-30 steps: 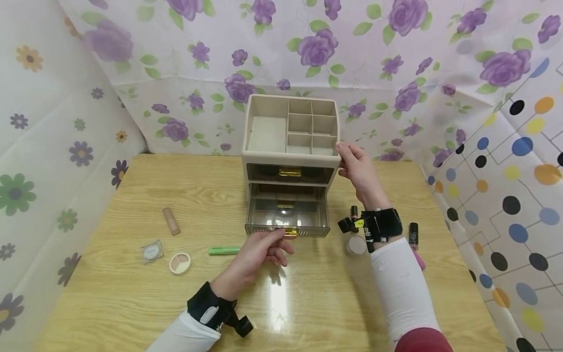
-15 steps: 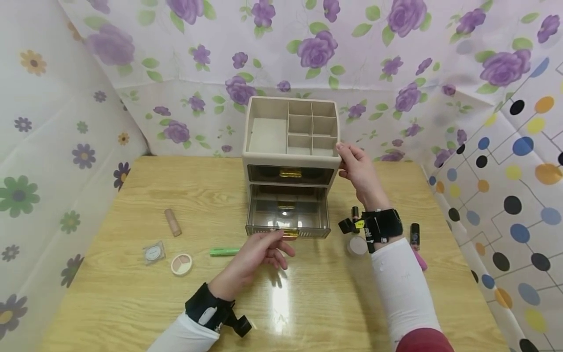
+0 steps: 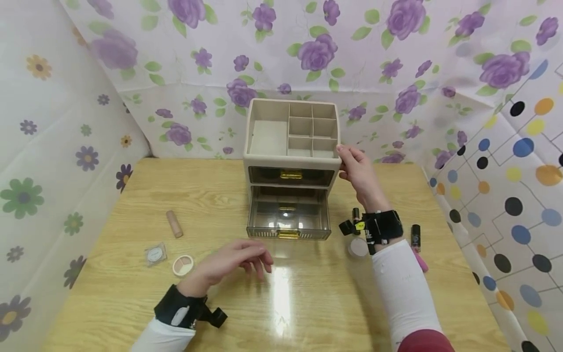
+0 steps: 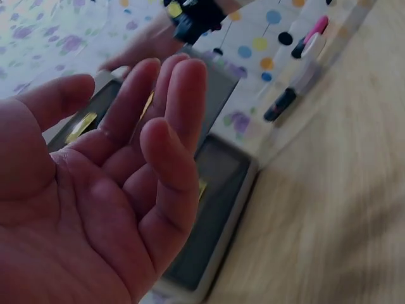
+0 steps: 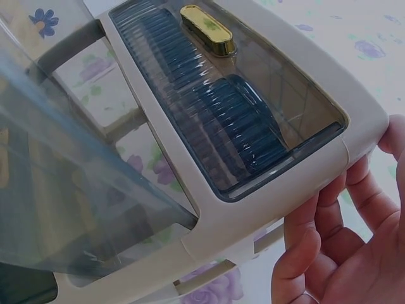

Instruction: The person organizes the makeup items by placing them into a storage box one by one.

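Note:
A beige drawer organizer (image 3: 281, 162) stands at the back middle of the table, with a divided top tray. Its upper drawer (image 3: 264, 176) is closed, while the clear drawer (image 3: 263, 233) below is pulled out, a gold handle (image 3: 288, 234) on its front. My right hand (image 3: 361, 176) grips the organizer's upper right front corner, thumb on the rim and fingers along the side, as the right wrist view (image 5: 342, 240) also has it. My left hand (image 3: 230, 260) hovers in front and left of the drawer, fingers loosely bent around nothing; its palm (image 4: 82, 209) shows in the left wrist view.
To the left lie a pinkish-brown tube (image 3: 174, 224), a small clear square case (image 3: 156, 254) and a round three-colour palette (image 3: 183, 266). On the right are a dark tube (image 3: 356, 215), a round pale container (image 3: 358, 248), a black tube (image 3: 415, 237) and a pink item (image 3: 421, 262).
My left hand has let go of the lower drawer's handle and moved left and toward me, now covering the green stick. The drawer stays out; my right hand keeps its hold.

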`<state>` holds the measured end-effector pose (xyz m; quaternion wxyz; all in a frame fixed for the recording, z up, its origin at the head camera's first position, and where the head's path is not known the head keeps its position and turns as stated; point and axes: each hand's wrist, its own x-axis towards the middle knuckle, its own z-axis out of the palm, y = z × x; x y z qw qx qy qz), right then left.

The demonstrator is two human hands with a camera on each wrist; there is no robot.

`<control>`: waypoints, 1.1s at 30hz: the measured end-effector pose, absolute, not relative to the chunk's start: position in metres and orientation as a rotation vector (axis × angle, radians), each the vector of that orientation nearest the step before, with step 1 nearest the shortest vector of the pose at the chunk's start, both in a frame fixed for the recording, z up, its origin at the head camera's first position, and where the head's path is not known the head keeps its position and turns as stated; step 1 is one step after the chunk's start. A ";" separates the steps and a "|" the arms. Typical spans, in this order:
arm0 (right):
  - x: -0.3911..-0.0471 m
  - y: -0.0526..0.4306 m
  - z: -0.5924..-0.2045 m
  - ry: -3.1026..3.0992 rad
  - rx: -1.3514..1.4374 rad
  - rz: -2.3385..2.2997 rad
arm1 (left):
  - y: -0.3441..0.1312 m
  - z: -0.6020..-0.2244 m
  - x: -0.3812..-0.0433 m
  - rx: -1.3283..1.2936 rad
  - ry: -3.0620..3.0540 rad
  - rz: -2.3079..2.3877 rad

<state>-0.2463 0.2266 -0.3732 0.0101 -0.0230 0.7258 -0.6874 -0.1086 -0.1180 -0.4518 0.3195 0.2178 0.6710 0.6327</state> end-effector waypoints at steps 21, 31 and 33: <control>-0.248 0.229 -0.371 2.238 -0.094 -2.189 | -0.182 -0.439 -0.127 0.467 2.569 1.263; -0.248 0.227 -0.371 2.237 -0.090 -2.176 | -0.178 -0.452 -0.127 0.593 2.658 0.941; -0.247 0.227 -0.372 2.232 -0.084 -2.175 | -0.178 -0.453 -0.126 0.627 2.677 0.861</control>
